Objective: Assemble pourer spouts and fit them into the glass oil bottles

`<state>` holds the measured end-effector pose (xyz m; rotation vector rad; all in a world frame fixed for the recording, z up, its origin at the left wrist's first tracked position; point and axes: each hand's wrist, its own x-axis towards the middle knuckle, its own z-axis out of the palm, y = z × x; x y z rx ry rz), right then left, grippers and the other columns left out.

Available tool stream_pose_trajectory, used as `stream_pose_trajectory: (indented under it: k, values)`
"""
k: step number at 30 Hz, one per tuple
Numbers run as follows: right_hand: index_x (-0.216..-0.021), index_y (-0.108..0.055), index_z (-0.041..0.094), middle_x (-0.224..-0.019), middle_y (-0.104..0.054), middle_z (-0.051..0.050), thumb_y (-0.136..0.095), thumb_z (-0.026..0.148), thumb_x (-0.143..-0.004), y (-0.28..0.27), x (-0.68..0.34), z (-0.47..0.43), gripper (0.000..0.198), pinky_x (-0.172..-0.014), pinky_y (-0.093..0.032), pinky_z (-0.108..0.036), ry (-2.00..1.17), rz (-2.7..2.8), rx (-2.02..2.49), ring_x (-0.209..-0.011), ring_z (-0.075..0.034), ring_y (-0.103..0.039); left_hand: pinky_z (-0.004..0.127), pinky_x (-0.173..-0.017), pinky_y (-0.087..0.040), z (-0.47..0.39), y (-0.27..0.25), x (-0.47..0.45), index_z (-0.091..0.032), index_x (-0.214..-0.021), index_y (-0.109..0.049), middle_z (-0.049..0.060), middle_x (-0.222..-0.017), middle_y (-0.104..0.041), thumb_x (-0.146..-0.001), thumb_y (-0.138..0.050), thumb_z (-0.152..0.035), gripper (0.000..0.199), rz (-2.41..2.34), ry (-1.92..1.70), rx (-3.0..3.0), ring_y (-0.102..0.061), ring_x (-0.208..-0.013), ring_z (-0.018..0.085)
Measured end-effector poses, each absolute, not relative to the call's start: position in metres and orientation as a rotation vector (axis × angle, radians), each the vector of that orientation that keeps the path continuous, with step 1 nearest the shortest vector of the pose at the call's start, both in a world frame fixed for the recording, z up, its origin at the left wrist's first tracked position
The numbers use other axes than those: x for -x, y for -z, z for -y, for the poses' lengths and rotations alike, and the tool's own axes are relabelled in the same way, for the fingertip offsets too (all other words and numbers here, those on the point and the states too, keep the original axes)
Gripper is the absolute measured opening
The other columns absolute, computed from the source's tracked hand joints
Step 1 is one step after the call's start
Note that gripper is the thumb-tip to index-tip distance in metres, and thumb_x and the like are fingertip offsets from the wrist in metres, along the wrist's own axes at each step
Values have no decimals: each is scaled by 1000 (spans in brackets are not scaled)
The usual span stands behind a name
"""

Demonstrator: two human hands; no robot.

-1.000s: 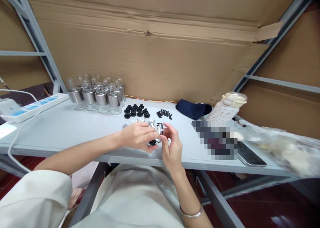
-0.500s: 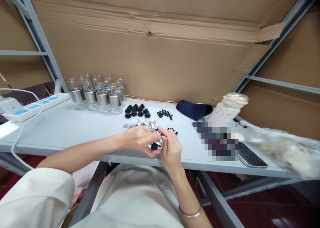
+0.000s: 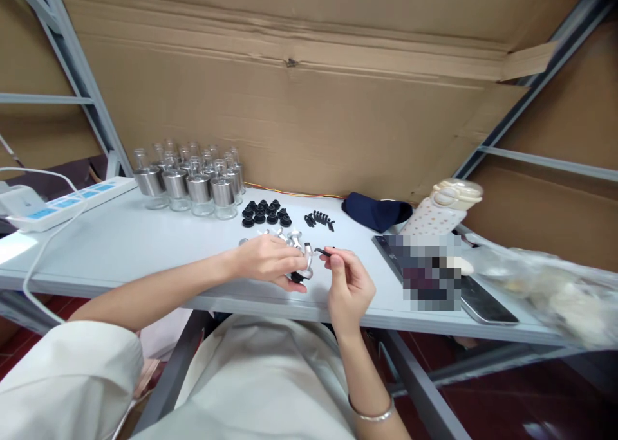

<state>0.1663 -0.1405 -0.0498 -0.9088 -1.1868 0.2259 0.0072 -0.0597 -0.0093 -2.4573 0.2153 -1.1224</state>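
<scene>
The left hand [image 3: 268,260] grasps a silver-and-black fitting [image 3: 308,255] near the front edge of the counter [image 3: 168,250], its fingers wrapped about it from the left. The silver neck points up at the right of the fingertips, and the black part shows below, just above the thumb. Whether the fitting rests on the counter or is lifted slightly clear, one cannot tell.

The right hand [image 3: 350,282] pinches a thin, bent black piece [image 3: 324,252] between thumb and fingers. Its tip points left at the silver neck; whether the two touch is too small to tell. A silver bracelet [image 3: 376,417] circles the right wrist.

Just behind the left hand lie more silver fittings [image 3: 294,237], partly hidden by it. Beyond them sits a cluster of black stoppers [image 3: 264,215], with a group of small black parts [image 3: 319,219] to its right. Glass bottles [image 3: 199,189] with metal sleeves stand together at the back left, near a white power strip [image 3: 72,203]. To the right are a navy cap [image 3: 376,213], a dotted flask [image 3: 432,211] that leans, a phone [image 3: 490,302] and a clear plastic bag [image 3: 555,289]. Cardboard [image 3: 290,118] rises behind the counter.
</scene>
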Motion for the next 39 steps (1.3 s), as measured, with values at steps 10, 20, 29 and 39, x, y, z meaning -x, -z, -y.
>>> stream_pose_trajectory:
  k: [10, 20, 29, 39]
  values:
    - [-87, -71, 20, -82, -70, -4, -60, 21, -85, 48, -170, 142, 12, -67, -50, -29, -80, 1250, 911, -76, -16, -63, 20, -46, -44, 64, 5, -9, -16, -93, -53, -1, -63, -65, -91, -48, -48, 33, -260, 1188, 2443, -57, -47, 9]
    - [-73, -73, 17, -77, -74, -8, -57, 6, -75, 0, -248, 65, 20, -70, -46, -28, 168, 1900, 1719, -73, -21, -68, 20, -47, -44, 65, 7, -11, -16, -89, -55, -2, -61, -63, -90, -50, -47, 32, -241, 1132, 2415, -56, -48, 9]
    - [-73, -74, 15, -83, -75, -8, -53, -2, -69, 10, -254, 16, 27, -70, -46, -23, 113, 2169, 1745, -80, -20, -68, 21, -44, -40, 62, 1, -9, -17, -93, -52, -3, -60, -61, -85, -58, -47, 32, -216, 1161, 2386, -56, -45, 8]
    - [-74, -74, 14, -86, -75, -11, -49, 1, -75, 7, -249, 19, 28, -75, -48, -27, 36, 2192, 1703, -83, -23, -68, 21, -45, -40, 61, 0, -8, -16, -88, -54, -3, -59, -60, -87, -55, -48, 32, -169, 1130, 2356, -52, -45, 8]
